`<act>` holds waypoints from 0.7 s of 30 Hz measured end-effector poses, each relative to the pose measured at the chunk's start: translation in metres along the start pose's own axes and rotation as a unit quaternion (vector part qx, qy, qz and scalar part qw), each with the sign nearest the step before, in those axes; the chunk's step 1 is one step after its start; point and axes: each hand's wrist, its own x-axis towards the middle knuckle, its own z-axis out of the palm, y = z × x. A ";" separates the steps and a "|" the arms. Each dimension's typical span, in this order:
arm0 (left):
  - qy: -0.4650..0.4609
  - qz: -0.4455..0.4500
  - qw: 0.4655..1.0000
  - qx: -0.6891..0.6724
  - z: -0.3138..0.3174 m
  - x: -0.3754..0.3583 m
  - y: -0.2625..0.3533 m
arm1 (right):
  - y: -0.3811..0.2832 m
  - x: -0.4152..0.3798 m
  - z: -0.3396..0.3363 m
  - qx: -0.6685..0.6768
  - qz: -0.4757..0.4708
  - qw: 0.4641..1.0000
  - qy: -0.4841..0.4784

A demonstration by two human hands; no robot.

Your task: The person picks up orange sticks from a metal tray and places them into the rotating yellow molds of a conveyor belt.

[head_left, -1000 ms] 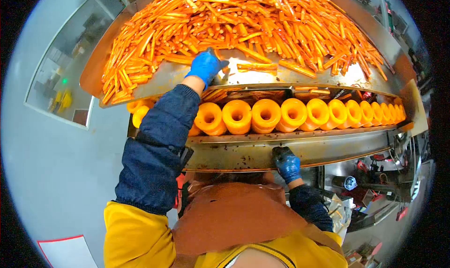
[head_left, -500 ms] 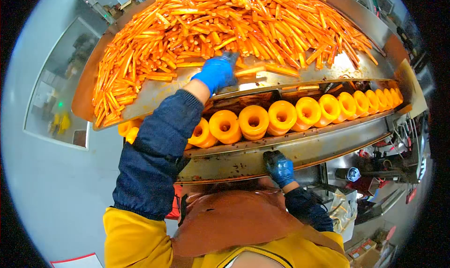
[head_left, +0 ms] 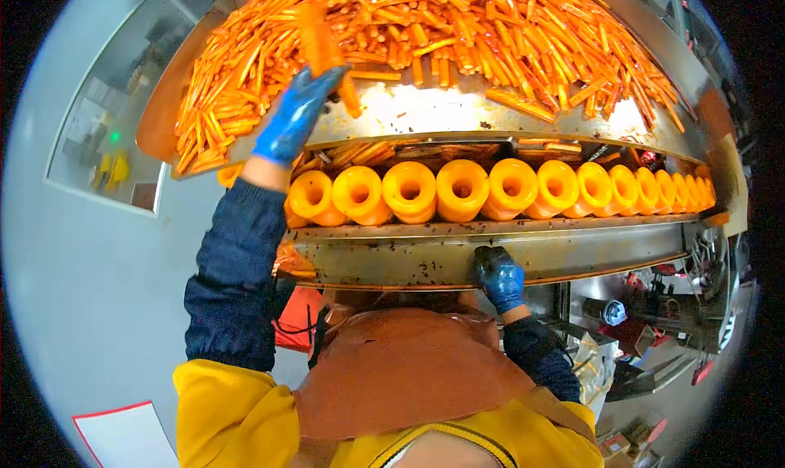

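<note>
Orange sticks (head_left: pixel 458 34), glossy with what looks like red oil or sauce, lie heaped over the far part of a curved steel tray (head_left: pixel 425 112), and the left hand (head_left: pixel 293 116), in a blue glove, is raised over the tray's left side with a small bunch of sticks (head_left: pixel 320 47) pinched between thumb and curled fingers, the bunch standing up above the pile. Just below the tray's near lip a row of orange funnel-shaped cups (head_left: pixel 462 190) runs from left to right, their mouths facing the person. The right hand (head_left: pixel 500 278), also gloved in blue, rests on the near steel ledge (head_left: pixel 572 255) under the cups, its fingers curled over the edge; whether they grip or merely lean I cannot tell. The main risk, as I judge it, is slippage: the sticks look slick and the bunch is held only at its lower end, so a loosened pinch could let some slide out and drop onto the bare wet patch of tray, onto the ledge, or down past it toward the brown apron (head_left: pixel 409 370). A bunch held askew could also jam across a cup mouth or snap rather than go in cleanly. The ledge is spattered with dark residue, so the bracing hand could skid along it if weight shifts onto it.
</note>
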 end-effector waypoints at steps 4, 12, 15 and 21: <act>0.184 -0.015 0.977 -0.108 -0.027 -0.075 -0.009 | 0.000 0.000 0.003 0.009 0.027 1.000 0.005; 0.131 -0.147 0.976 -0.091 -0.013 -0.126 -0.079 | 0.003 0.000 0.006 -0.026 0.044 0.998 -0.036; 0.089 -0.195 0.972 -0.093 -0.008 -0.127 -0.073 | 0.007 -0.002 0.009 -0.025 0.048 0.997 -0.046; 0.121 -0.087 0.976 -0.161 0.011 -0.126 -0.049 | 0.004 0.000 0.007 -0.018 0.050 0.998 -0.038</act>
